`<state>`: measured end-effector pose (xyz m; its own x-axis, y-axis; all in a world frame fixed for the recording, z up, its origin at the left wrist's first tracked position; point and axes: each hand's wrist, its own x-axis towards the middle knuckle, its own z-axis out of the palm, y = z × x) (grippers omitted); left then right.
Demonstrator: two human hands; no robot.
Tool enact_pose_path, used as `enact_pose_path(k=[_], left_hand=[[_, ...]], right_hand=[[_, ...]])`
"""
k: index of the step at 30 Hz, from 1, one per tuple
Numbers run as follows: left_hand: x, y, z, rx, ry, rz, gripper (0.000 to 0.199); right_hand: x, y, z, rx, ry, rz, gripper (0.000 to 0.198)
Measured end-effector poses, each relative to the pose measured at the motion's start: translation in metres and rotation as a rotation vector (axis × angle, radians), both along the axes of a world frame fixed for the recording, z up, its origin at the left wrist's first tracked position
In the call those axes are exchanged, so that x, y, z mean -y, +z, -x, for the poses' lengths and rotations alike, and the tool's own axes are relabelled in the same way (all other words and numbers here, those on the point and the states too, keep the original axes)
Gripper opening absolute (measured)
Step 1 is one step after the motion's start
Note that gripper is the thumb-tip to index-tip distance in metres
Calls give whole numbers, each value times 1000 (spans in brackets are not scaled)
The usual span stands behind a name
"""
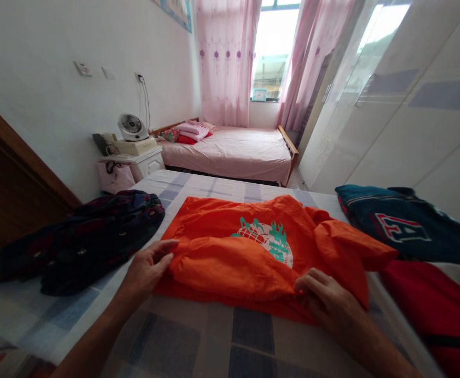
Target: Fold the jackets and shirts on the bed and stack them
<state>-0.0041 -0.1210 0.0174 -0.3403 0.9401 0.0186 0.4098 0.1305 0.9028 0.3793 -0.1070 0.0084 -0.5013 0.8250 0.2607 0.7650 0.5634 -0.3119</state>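
Note:
An orange jacket with a green and white print lies spread on the checked bedsheet in front of me. One of its sleeves is laid across the body, partly over the print. My left hand pinches the fabric at the left end of that sleeve. At the cuff end, my right hand has its fingers closed on the orange cloth. The other sleeve sticks out to the right, bunched and loose.
A dark plaid garment lies to the left. At right are a folded teal garment with a letter patch and a red garment. Beyond stand a second bed, a small fan on a cabinet and a white wardrobe.

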Motion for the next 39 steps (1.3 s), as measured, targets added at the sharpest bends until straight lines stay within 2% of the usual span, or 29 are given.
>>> enact_pose_path(k=[3,5,9,11,13,15,17,19,21,24,27,33,39], left_hand=[[-1,-11,0,-169,-27,-27,43],[-2,-15,0,-235,-26,-16,45],[-2,-16,2,-275,-42,37,47],[1,-12,-1,-374,18,-70,42],[7,-4,-9,-533,60,-271,34],[13,3,-23,-654,-54,-449,26],[15,5,-37,-714,-288,-524,24],[11,0,-49,-778,-469,-509,27],[4,-13,-56,-848,-542,-443,33],[-6,-33,-58,-907,-539,-343,42],[-8,-43,-56,-915,-530,-319,44],[-6,-43,-56,-948,-531,-333,45],[-6,-45,-58,-994,-539,-329,45]], right_hand=[[1,5,-3,-7,-105,-27,7],[3,10,-7,-16,-184,-13,13],[6,21,-12,9,-188,90,12],[7,25,-10,0,-171,115,10],[8,28,-8,-19,-125,153,10],[9,29,-5,-26,-75,202,9],[10,28,-3,-5,-75,220,8],[10,23,-2,30,-116,200,8],[11,18,0,73,-143,176,6],[11,10,4,164,-155,156,5],[12,6,10,250,-178,127,8],[13,5,17,345,-195,100,16],[14,2,14,354,-224,68,13]])
